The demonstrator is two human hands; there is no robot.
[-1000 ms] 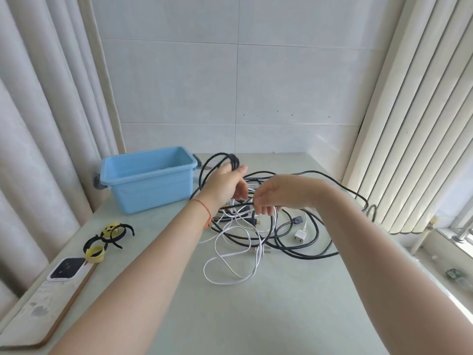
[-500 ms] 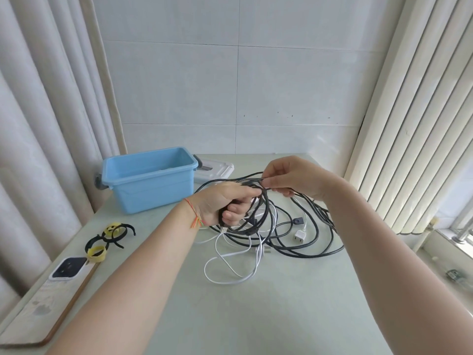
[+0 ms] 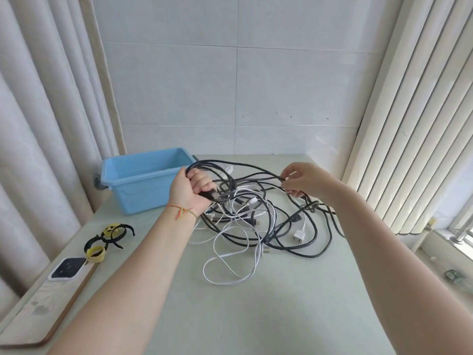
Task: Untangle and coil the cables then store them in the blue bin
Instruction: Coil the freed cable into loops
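Observation:
A tangle of black cables (image 3: 284, 239) and white cables (image 3: 230, 265) lies on the pale green table (image 3: 256, 316). My left hand (image 3: 190, 190) grips a bundle of black cable loops (image 3: 217, 165), lifted just right of the blue bin (image 3: 143, 180). My right hand (image 3: 304, 181) pinches one strand of that black cable, stretched between the two hands above the pile. The blue bin stands at the table's back left and looks empty as far as its inside shows.
Black and yellow strap ties (image 3: 107, 239) lie at the table's left edge, with a white device with a dark screen (image 3: 67, 269) on a board (image 3: 38, 313) nearer me. Curtains hang on the left, vertical blinds on the right. A white plug (image 3: 298, 235) lies in the pile.
My left hand rose and moved left toward the bin with the black loops. My right hand moved right, drawing a black strand out between the hands.

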